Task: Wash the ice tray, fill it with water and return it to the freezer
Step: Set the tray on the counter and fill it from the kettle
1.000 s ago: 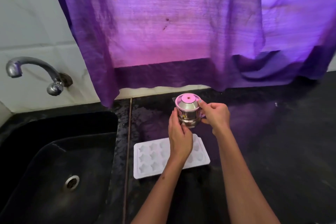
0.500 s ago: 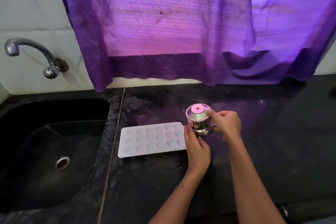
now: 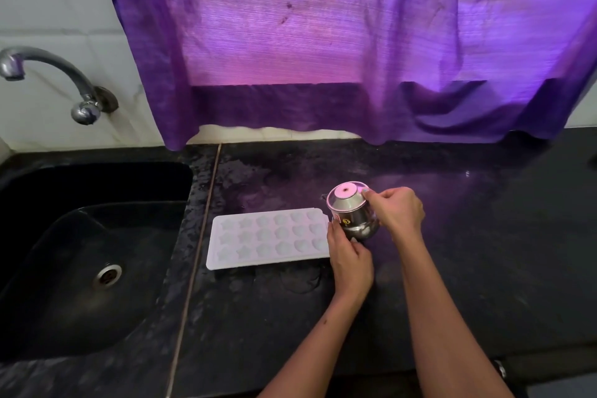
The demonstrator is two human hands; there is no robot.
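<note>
A white ice tray [image 3: 268, 237] with star and shell shaped cells lies flat on the black counter [image 3: 468, 252], just right of the sink. Right of the tray stands a small steel pot [image 3: 350, 213] with a lid that glows pink. My left hand [image 3: 350, 260] grips the pot low on its near side, at the tray's right end. My right hand [image 3: 395, 210] holds the pot's right side, with fingers at the lid's edge. Whether the cells hold water I cannot tell.
A black sink [image 3: 84, 255] with a metal drain [image 3: 108, 275] fills the left. A curved metal tap [image 3: 48, 74] comes out of the white tiled wall above it. A purple curtain [image 3: 323, 42] hangs down to the counter's back edge.
The pot, with both hands on it, has come from behind the tray to its right end and nearer to me. The view has shifted, so the tray sits further left.
</note>
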